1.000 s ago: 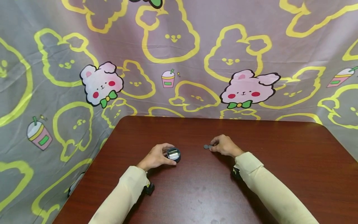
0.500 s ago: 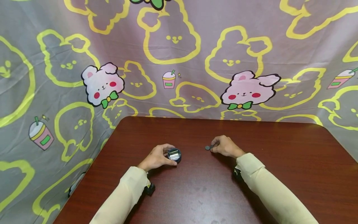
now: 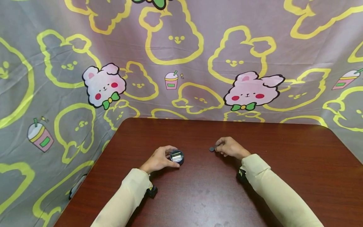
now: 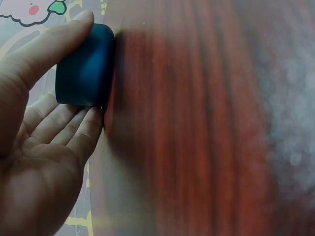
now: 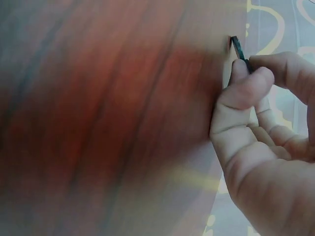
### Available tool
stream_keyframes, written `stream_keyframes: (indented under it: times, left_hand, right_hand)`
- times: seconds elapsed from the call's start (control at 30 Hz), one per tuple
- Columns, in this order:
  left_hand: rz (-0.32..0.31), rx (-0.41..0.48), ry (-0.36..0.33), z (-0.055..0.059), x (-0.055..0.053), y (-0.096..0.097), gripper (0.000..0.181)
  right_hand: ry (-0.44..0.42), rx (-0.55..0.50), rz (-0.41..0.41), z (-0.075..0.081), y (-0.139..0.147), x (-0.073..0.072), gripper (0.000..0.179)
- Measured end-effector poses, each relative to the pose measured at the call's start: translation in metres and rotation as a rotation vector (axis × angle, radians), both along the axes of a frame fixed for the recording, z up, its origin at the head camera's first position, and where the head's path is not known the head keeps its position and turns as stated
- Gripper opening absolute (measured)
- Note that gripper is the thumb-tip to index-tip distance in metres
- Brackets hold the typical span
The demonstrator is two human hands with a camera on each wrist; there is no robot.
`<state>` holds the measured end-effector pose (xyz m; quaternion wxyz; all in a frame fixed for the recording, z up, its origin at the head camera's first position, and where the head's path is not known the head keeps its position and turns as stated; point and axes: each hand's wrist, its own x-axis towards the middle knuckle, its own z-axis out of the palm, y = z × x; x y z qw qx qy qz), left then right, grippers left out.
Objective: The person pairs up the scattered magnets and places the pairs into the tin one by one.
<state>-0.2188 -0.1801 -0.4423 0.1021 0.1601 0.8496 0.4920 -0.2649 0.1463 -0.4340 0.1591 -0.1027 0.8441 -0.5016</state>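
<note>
In the head view my left hand [image 3: 159, 160] holds a low, round, dark blue case [image 3: 172, 160] with a shiny silver rectangular part on top. The left wrist view shows the case's smooth side [image 4: 84, 73], the thumb at its upper edge and fingers beyond it. My right hand [image 3: 230, 148], further right, pinches a small, thin, dark grey piece [image 5: 238, 48] between thumb and finger; the right wrist view shows it nearly edge-on. A small, flat, dark grey disc [image 3: 211, 149] shows just left of those fingertips; whether it joins the pinched piece I cannot tell.
Both hands work over a brown wood-grain table [image 3: 195, 192] with rounded far corners. A patterned cloth [image 3: 195, 72] hangs behind the table and along its left side. Dark wrist devices [image 3: 152, 191] sit under the pale sleeves [image 3: 124, 195].
My right hand has shifted slightly right, and the small dark discs at its fingertips have moved a little with it. My left hand keeps its hold on the case, nearly still.
</note>
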Motion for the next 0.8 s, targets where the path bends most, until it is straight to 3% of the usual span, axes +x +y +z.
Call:
stream_keyframes:
  times: [0.57, 0.8]
  left_hand:
    - [0.01, -0.005, -0.002, 0.0032, 0.0017, 0.0014, 0.062]
    - [0.009, 0.002, -0.006, 0.0027, 0.0023, 0.0011, 0.062]
  right_hand:
    - [-0.06, -0.06, -0.056, -0.0009, -0.002, -0.0002, 0.013]
    - [-0.058, -0.087, -0.039, -0.0004, -0.0011, 0.0, 0.021]
